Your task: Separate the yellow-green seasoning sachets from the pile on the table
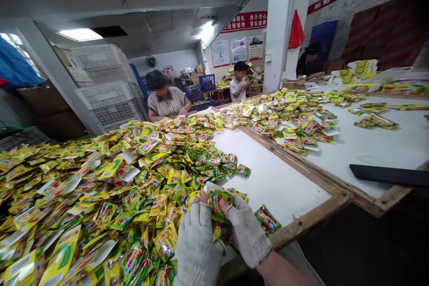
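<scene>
Both my hands wear off-white knitted gloves that leave the fingertips bare. My left hand point(198, 239) is closed at the pile's near edge, its fingers against a small carton whose white flap point(212, 186) sticks up past the fingertips; most of that carton is hidden. My right hand point(246, 228) pinches a shiny green packet point(219, 197) right beside the left fingertips, thumb on top. Under and between the hands lie more green packets. Another green packet point(267, 220) rests on the table just right of my right hand.
A big heap of yellow cartons and packets point(110, 174) covers the left. Wooden edging point(295, 161) divides the white tabletops point(268, 161). A second carton pile point(295, 120) and a dark flat object point(385, 174) lie right. Several people sit beyond; white crates point(107, 94) are stacked left.
</scene>
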{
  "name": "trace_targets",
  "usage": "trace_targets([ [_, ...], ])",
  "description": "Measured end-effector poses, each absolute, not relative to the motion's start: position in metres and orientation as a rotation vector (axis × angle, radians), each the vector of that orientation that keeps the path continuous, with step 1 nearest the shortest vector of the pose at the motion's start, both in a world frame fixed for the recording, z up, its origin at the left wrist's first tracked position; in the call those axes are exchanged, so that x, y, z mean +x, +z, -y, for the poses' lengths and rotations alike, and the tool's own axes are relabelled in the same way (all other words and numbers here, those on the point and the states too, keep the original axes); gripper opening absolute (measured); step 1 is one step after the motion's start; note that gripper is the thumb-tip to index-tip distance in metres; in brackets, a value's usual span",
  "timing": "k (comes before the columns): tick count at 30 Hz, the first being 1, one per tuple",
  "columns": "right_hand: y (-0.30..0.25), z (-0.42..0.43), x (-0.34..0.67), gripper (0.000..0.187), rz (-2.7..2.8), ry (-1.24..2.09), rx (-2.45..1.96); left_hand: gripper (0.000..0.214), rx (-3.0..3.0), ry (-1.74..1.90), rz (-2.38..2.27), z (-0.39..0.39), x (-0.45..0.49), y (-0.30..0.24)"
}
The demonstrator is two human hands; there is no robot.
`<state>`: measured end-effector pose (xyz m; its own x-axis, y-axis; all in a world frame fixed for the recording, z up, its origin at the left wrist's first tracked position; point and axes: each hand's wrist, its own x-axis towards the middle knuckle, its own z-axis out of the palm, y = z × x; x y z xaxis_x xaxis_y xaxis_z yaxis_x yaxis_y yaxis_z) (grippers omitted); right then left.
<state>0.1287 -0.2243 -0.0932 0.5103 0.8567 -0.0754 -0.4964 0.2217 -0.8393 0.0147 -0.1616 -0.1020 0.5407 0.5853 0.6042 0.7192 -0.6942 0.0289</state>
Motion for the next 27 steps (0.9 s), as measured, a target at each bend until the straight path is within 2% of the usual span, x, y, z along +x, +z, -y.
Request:
trace_targets([
  [8, -0.086, 0.248, 0.155, 0.060, 0.621, 1.032, -1.349, 0.064, -2.866, -0.544, 1.160, 0.151, -0.006, -0.103],
  [12, -0.087, 0.252, 0.173, 0.053, 0.890, 0.954, -1.491, 0.064, -3.013, -0.479, 1.170, 0.153, -0.015, -0.101],
  [18, -0.074, 0.255, 0.188, 0.040, 1.202, 0.897, -1.516, 0.068, -3.250, -0.253, 1.363, 0.161, -0.011, -0.083],
  [24, -0.074, 0.254, 0.197, 0.050, 1.202, 1.080, -1.361, 0.067, -3.298, -0.238, 1.434, 0.158, -0.008, -0.075],
  [27, -0.077, 0.254, 0.195, 0.051, 1.106, 1.008, -1.387, 0.066, -3.245, -0.281, 1.340, 0.153, -0.009, -0.078],
])
